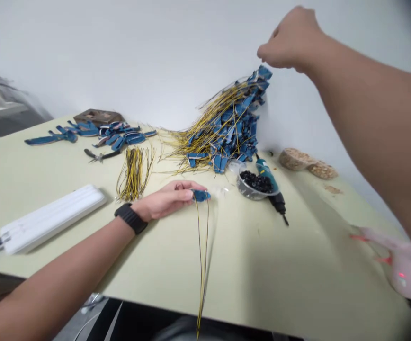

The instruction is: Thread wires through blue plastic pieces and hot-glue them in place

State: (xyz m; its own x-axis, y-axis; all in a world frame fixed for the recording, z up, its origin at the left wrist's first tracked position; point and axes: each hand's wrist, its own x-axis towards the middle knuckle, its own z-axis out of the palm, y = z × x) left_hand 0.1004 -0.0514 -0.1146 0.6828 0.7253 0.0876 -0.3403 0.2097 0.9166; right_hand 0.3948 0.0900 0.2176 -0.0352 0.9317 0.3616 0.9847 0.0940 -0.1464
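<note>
My left hand (172,196), with a black watch band on the wrist, pinches a small blue piece (201,195) over the table. Two thin yellow and black wires (201,265) hang from that piece toward the front edge. My right hand (292,42) is raised at the upper right with its fingers closed; whether anything is in them I cannot make out. Just below it rises the top of a tall heap of blue pieces with yellow and black wires (236,123), which leans near the wall.
Behind my left hand lie a bundle of wires (134,175), pliers (102,155) and loose blue pieces (120,135). A white power strip (54,218) is at left. Right of centre, a tub of black parts (257,183) stands by a teal power tool (279,203). A pink glue gun (404,270) sits far right.
</note>
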